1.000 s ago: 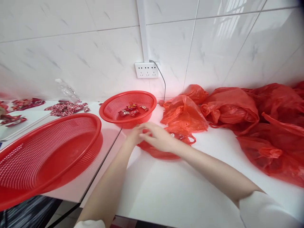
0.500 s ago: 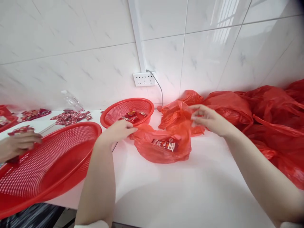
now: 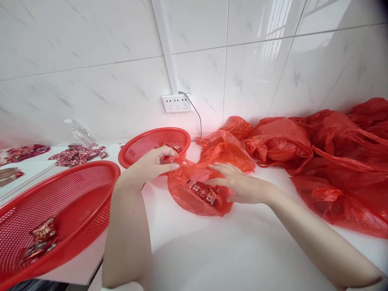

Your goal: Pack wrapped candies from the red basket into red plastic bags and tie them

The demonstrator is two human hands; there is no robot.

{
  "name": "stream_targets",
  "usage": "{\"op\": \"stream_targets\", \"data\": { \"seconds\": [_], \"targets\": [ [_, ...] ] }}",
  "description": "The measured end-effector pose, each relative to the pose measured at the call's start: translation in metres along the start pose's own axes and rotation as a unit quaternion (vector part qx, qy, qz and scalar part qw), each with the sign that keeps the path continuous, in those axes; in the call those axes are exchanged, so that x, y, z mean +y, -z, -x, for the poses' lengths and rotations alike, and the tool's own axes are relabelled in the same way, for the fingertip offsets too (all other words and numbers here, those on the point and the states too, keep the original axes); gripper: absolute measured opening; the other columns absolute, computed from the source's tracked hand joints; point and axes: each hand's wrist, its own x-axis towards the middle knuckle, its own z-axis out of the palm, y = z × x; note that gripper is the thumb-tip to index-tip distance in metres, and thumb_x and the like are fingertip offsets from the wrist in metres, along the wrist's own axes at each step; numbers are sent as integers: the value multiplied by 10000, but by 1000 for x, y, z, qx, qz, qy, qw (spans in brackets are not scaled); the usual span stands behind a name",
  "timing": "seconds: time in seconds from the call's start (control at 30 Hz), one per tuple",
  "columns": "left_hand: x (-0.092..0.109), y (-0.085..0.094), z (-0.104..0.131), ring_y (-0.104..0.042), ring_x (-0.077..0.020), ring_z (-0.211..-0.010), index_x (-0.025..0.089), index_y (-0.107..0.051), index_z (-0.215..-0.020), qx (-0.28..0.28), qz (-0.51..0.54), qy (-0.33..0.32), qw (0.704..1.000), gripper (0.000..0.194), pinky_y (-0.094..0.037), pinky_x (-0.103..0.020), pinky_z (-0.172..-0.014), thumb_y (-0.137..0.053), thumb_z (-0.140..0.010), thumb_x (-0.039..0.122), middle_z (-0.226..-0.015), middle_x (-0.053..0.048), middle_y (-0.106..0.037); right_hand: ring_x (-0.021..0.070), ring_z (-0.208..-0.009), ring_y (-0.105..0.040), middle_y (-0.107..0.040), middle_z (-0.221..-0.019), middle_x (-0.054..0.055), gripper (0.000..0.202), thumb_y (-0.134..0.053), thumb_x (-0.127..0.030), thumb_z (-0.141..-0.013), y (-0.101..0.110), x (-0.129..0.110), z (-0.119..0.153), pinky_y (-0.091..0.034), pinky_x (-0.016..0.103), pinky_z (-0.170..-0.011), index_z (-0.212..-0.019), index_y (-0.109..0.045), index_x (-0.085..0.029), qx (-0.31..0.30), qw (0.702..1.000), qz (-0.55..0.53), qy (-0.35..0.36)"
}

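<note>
A thin red plastic bag (image 3: 182,198) rests on the white table, its mouth facing up. Inside it lie red printed snack packets (image 3: 201,192) with white lettering. My left hand (image 3: 156,163) pinches the bag's upper left edge between thumb and fingers. At the bag's right side, my right hand (image 3: 235,184) has its fingers stretched and apart, over the opening and against the film. Part of the packets is covered by those fingers.
Behind my left hand stands a round red basket (image 3: 133,141) with packets; a larger one (image 3: 103,173) holds several at left. Red bags (image 3: 281,133) crowd the right side. A bottle (image 3: 80,133), loose packets (image 3: 75,155) and another person's hand (image 3: 9,176) are at far left.
My right hand has come down and left onto the bag's right side. Packets now lie in the large left basket, and the other person's hand has drawn back from it.
</note>
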Motion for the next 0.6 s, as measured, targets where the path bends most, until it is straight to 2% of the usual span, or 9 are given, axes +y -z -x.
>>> {"op": "stream_targets", "data": {
  "seconds": [0.07, 0.13, 0.17, 0.23, 0.3, 0.37, 0.47, 0.53, 0.6],
  "targets": [
    [-3, 0, -2, -577, -236, -1065, 209, -593, -737, 35, 142, -35, 989, 181, -477, -318, -821, -717, -722, 340, -1128, -37, -641, 245, -1174, -523, -568, -1267, 81, 434, -538, 18, -720, -4, 4, -14, -464, 395, -931, -1033, -693, -239, 64, 996, -26, 55],
    [-4, -1, -6, -558, -243, -1142, 208, -567, -711, 99, 297, -57, 948, 186, -491, -319, -856, -715, -724, 318, -1183, -29, -641, 191, -949, -606, -651, -996, 58, 301, -516, 12, -736, 6, 7, -24, -498, 324, -806, -852, -694, -200, 180, 980, -67, 58],
    [-5, -2, -8, -566, -236, -1140, 212, -558, -709, 133, 360, -60, 922, 181, -501, -315, -852, -712, -725, 307, -1157, -20, -657, 184, -885, -611, -649, -917, 46, 243, -531, -21, -755, 14, 7, -26, -499, 314, -765, -823, -684, -198, 255, 962, -86, 36],
    [-7, -2, -13, -587, -211, -1118, 220, -549, -704, 193, 439, -55, 876, 172, -514, -298, -852, -705, -726, 288, -1071, 7, -686, 194, -815, -613, -641, -839, 35, 108, -580, -162, -818, 36, 4, -25, -495, 325, -714, -829, -678, -205, 395, 909, -127, -38],
    [-9, -1, -17, -594, -192, -1117, 223, -549, -701, 241, 457, -52, 855, 165, -516, -285, -868, -685, -746, 306, -1023, 25, -693, 189, -708, -606, -630, -755, 27, 127, -605, -316, -848, 56, 1, -18, -485, 320, -623, -833, -673, -210, 467, 858, -192, -97],
    [-9, 0, -19, -590, -201, -1131, 226, -565, -718, 268, 434, -69, 857, 191, -520, -299, -875, -638, -789, 388, -1030, 23, -688, 170, -616, -590, -624, -706, 24, 196, -625, -405, -841, 70, 0, -9, -463, 300, -537, -834, -663, -213, 463, 835, -273, -122],
    [-3, -3, -17, -597, -221, -1115, 258, -623, -863, 264, 396, -124, 871, 226, -529, -328, -853, -592, -817, 477, -1081, 9, -668, 162, -621, -621, -650, -734, 31, 212, -678, -422, -807, 76, 3, -1, -481, 284, -524, -850, -662, -215, 388, 834, -372, -119],
    [6, -12, -14, -620, -198, -1052, 316, -618, -1043, 223, 405, -164, 872, 271, -524, -332, -852, -600, -817, 465, -1088, 10, -654, 166, -709, -659, -674, -792, 32, 190, -705, -385, -794, 74, 2, 0, -527, 294, -612, -878, -676, -217, 362, 831, -412, -90],
    [17, -28, -10, -647, -169, -898, 354, -553, -1201, 147, 407, -178, 884, 409, -529, -336, -813, -605, -812, 468, -994, 3, -654, 167, -787, -672, -689, -838, 27, 160, -709, -345, -797, 68, -6, -3, -549, 315, -713, -904, -694, -227, 367, 831, -417, -38]
  ]
}}
